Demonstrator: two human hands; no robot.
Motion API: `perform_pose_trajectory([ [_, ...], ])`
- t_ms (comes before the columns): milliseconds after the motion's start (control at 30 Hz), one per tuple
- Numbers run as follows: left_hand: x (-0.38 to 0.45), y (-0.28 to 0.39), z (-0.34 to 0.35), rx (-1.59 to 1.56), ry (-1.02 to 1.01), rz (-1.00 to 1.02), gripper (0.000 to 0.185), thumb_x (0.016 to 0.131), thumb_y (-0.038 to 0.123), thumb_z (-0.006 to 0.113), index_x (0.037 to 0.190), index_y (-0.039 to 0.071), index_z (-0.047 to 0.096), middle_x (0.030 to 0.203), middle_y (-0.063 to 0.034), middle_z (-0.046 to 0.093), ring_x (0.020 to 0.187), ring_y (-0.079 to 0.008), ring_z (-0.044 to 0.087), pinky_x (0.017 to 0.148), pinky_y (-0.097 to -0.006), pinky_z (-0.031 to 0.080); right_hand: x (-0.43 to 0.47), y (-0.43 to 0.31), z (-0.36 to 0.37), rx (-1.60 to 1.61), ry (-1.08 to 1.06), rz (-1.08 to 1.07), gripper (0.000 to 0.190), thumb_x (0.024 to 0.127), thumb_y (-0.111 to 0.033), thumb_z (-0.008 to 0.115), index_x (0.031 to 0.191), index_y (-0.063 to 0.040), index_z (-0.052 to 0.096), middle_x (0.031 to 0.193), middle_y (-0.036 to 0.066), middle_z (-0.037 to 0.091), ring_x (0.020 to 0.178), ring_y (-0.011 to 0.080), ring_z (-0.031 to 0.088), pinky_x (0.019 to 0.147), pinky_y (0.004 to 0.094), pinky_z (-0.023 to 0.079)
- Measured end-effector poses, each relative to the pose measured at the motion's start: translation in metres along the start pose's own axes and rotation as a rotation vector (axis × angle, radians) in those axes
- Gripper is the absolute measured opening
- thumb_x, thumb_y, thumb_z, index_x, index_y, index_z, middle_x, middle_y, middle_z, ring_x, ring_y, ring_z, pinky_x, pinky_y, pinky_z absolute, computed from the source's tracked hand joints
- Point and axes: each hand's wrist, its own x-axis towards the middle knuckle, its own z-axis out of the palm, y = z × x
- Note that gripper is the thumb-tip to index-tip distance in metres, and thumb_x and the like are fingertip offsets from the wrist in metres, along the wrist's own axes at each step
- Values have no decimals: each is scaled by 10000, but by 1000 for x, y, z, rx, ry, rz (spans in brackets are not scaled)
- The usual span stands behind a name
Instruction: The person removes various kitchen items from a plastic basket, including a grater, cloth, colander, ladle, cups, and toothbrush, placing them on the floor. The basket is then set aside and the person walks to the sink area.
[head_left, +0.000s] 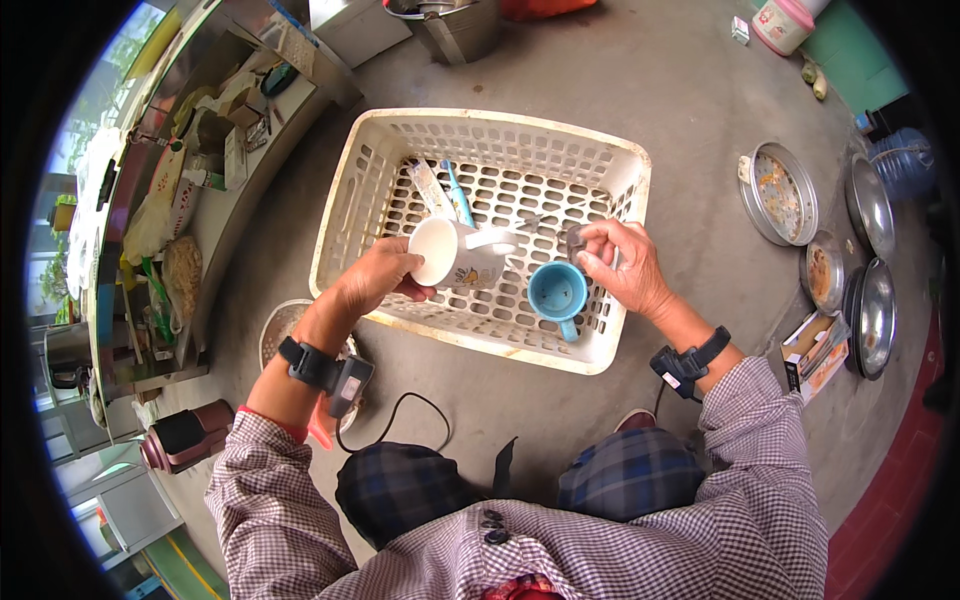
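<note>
My left hand (389, 274) grips a white mug (466, 259) by its rim, tilted on its side over a white plastic basket (484, 345). Near the basket's right side, my right hand (624, 264) pinches a small dark item (576, 241), whose kind I cannot tell. Just left of and below that hand, a blue mug (557, 291) stands inside the basket with its handle towards me. A blue toothbrush (458, 196) lies beside a clear, narrow wrapper or tube (430, 189) in the basket's upper left part.
Left of the basket is a cluttered shelf unit (259, 150). A colander (283, 322) and a maroon flask (187, 436) stand near my left arm. Metal pans (872, 319), a round steamer tray (780, 195) and an open carton (814, 356) lie at right. A metal bucket (457, 34) stands beyond.
</note>
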Motion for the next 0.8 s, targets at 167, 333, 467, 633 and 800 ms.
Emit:
perform_pose_trajectory([
  [167,13,50,40,181,-122,223,267,911,132,500,1026,-91,594,865,-136,651,720,-210,664,652,-303,563,7,-19,-32,232,-27,96,480,799,-178,739,1225,-48,560,982,28,514,683,44,492,691,226,458],
  [333,-5,89,61,365,-12,205,287,884,113,472,1038,-89,607,779,-114,647,591,-163,630,530,-265,521,24,-58,-24,114,-177,-49,412,802,-331,721,1070,-67,553,951,171,634,865,335,652,721,440,521],
  [467,0,114,92,365,-63,297,291,893,108,462,1059,-82,607,795,-104,645,614,-150,630,554,-262,530,9,-42,-44,38,-167,99,283,840,-275,683,947,-40,566,838,170,647,835,349,655,700,458,511],
  [633,-1,130,119,350,-114,409,409,977,255,519,1205,-85,537,909,-121,652,754,-151,657,688,-273,546,-27,-13,-66,323,60,114,216,893,-205,656,838,-28,547,739,108,593,652,196,595,600,370,466],
  [800,-2,103,87,299,-37,597,423,971,228,546,1247,-91,510,1029,-132,640,885,-171,647,783,-288,524,-98,56,-103,472,568,673,204,966,-269,571,934,-68,577,777,4,629,555,41,545,470,195,461],
])
